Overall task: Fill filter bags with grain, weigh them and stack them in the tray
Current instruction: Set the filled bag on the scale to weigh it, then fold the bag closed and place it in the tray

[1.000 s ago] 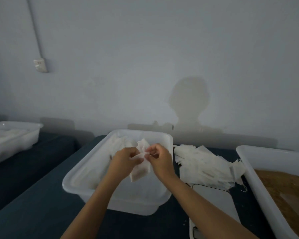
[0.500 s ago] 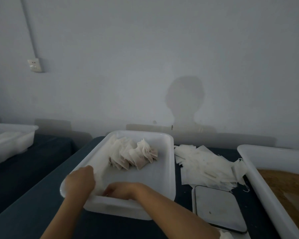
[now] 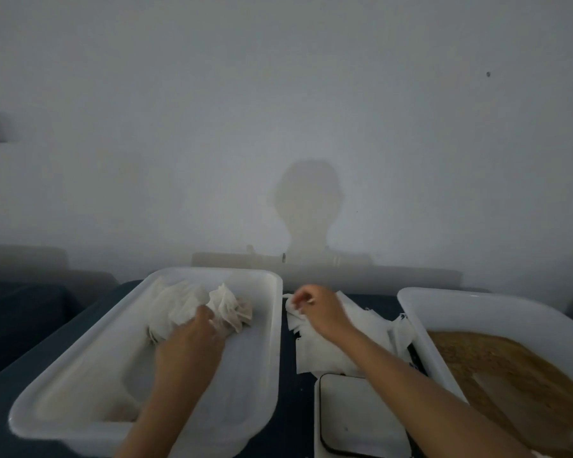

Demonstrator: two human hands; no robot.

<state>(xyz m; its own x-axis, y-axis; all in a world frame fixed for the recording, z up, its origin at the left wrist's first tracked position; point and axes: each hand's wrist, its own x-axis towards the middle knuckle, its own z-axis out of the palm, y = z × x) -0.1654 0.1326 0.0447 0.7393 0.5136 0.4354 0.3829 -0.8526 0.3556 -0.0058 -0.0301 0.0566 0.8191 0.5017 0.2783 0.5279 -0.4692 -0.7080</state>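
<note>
White tray (image 3: 272, 328): left hand (image 3: 192, 338) is resting on the filled filter bags (image 3: 205, 309), fingers hidden, grip indeterminate, apparently steadying the stack. Right hand (image 3: 315, 309) is pinching an empty filter bag (image 3: 291, 309) from the pile (image 3: 344, 345) beside the grain tub (image 3: 411, 302), likely for filling.

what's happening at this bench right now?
A person is bagging grain by hand. The left hand rests on the filled bags stacked in the white tray. The right hand pinches an empty bag off the loose pile beside it. The scale is bare; the grain bin sits on the right.
</note>
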